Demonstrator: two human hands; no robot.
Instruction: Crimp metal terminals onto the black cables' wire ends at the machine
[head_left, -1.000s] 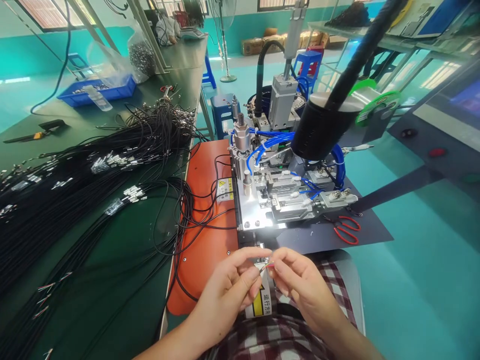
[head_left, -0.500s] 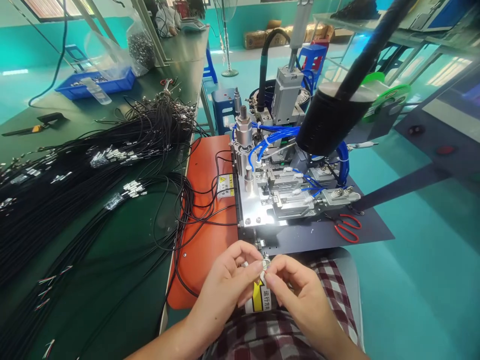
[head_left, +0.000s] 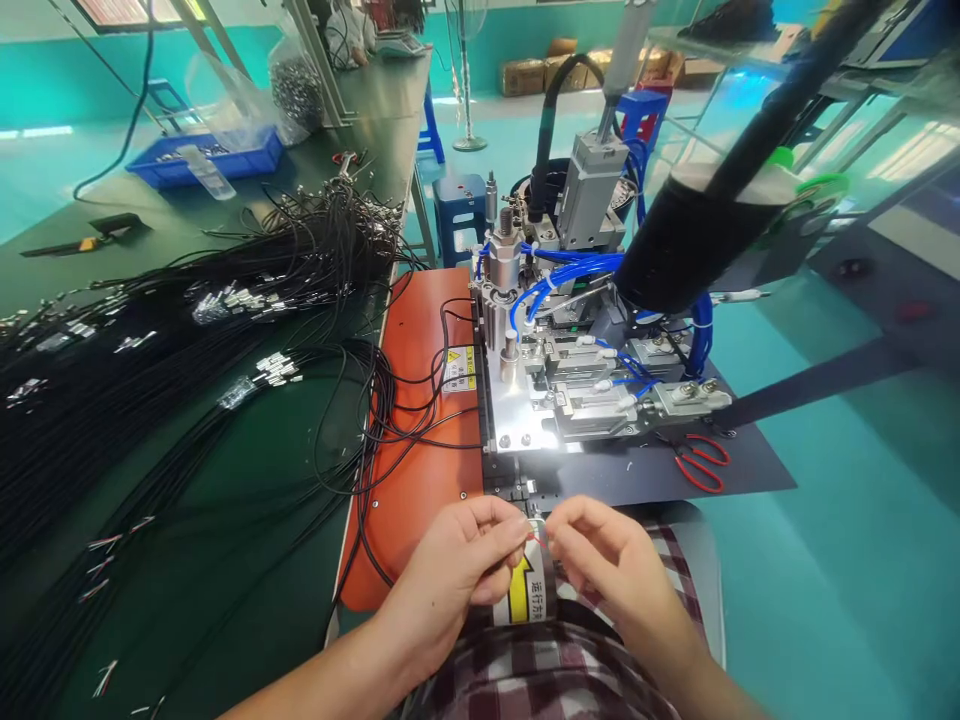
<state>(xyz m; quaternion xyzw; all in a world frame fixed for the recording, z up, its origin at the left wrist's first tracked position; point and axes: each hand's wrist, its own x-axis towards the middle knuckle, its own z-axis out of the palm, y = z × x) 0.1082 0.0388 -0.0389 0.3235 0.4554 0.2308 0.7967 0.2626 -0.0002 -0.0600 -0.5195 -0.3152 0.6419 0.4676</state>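
In front of my lap, my left hand (head_left: 471, 555) is closed in a pinch on the end of a cable, from which thin coloured wires (head_left: 535, 532) stick out. One wire is red and another is pale. Close on the right, my right hand (head_left: 616, 562) pinches the tips of these wires between thumb and fingers. Fingers hide most of the cable. Just beyond both hands stands a metal machine (head_left: 517, 405) with blue air tubes (head_left: 574, 270). A label with a yellow arrow (head_left: 519, 595) shows below the hands.
Bundles of black cables (head_left: 172, 285) cover the green bench (head_left: 247, 570) at left, some draped over an orange panel (head_left: 420, 480). Red-handled pliers (head_left: 701, 465) lie on the dark plate at right. A blue tray (head_left: 157, 172) sits farther back. A black tube (head_left: 690, 235) slants over the machine.
My hands have moved slightly apart, the right one shifting to the right, and more of the red and pale wires shows between them. The camera view has turned slightly left.
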